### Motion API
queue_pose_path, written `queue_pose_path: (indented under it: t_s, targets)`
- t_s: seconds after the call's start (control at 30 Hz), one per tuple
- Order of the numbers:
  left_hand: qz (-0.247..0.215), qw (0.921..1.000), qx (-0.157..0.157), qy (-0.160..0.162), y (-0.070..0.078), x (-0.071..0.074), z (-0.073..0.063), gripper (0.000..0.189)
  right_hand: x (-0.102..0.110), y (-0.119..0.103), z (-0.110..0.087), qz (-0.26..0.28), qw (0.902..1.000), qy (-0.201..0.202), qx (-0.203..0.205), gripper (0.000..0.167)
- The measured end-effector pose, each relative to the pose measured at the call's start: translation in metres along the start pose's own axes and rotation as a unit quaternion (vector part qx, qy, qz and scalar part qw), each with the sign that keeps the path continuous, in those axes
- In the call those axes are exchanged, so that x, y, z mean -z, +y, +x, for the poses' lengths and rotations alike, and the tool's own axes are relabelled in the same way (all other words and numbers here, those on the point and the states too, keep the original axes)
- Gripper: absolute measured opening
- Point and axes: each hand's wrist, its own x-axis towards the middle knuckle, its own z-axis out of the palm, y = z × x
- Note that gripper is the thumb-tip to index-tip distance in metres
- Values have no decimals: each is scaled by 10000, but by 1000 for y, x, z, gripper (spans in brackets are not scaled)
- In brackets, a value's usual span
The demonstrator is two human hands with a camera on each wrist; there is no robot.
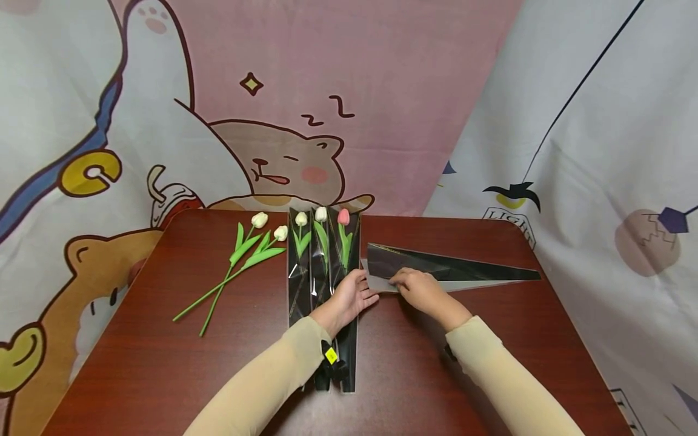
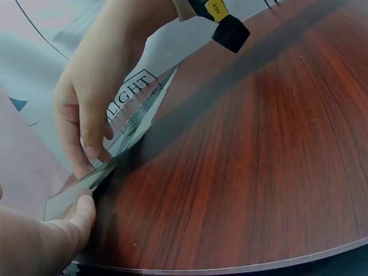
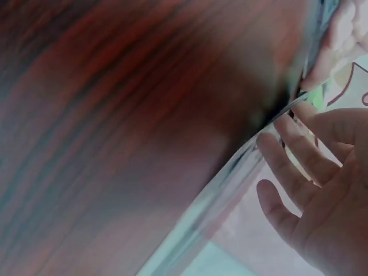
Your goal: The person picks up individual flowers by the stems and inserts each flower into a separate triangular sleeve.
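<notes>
A black-and-clear tapered flower sleeve [image 1: 463,266] lies sideways on the right part of the table, its wide end toward the left. My right hand [image 1: 422,292] pinches the clear flap near that wide end, its other fingers spread along the edge in the right wrist view. My left hand [image 1: 349,297] has its fingers fairly straight, fingertips at the sleeve's wide edge; in the left wrist view its thumb [image 2: 86,208] touches that edge. The left forearm passes over three sleeved tulips, two white [image 1: 302,219] [image 1: 321,214] and one pink [image 1: 343,217], partly covering their sleeves.
Two loose white tulips [image 1: 259,220] [image 1: 280,234] lie with crossed green stems on the left of the dark red-brown table [image 1: 136,363]. A cartoon-printed cloth [image 1: 354,72] hangs behind the table's far edge. Each wrist wears a dark strap.
</notes>
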Motion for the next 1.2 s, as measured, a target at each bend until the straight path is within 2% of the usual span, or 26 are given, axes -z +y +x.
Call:
queue_pose_path:
  t_s: [0.1, 0.3, 0.43, 0.53, 0.6, 0.67, 0.83, 1.03, 1.2]
  targets:
    - [-8, 10000, 27, -31, 0, 0, 0, 58, -4, 3, 2, -91, 9998, -113, -99, 29]
    - [50, 9999, 0, -100, 1, -2, 0, 58, -5, 10, 9, -28, 9999, -93, -135, 31]
    - [7, 10000, -3, -55, 1, -1, -1, 62, -2, 16, 15, -404, 9976, -250, -497, 34]
    - [41, 10000, 33, -24, 2, 0, -3, 64, 3, 19, 18, -587, 9955, -221, -710, 37]
    - [108, 9999, 66, -17, 2, 1, -4, 64, 6, 17, 19, -390, 9970, -115, -656, 37]
    - [185, 9998, 100, -28, 2, 2, -5, 63, 7, 12, 19, -73, 9990, -81, -437, 35]
    - [261, 9996, 104, -59, 2, 2, -6, 61, 8, -7, 18, 449, 9981, -409, 119, 34]
    - [-18, 9997, 195, -118, 1, 1, -7, 58, 7, -21, 11, 852, 9946, -573, 144, 31]
    - [-93, 9998, 108, -151, 1, 2, -7, 55, 6, -27, 7, 1222, 9917, -265, 291, 25]
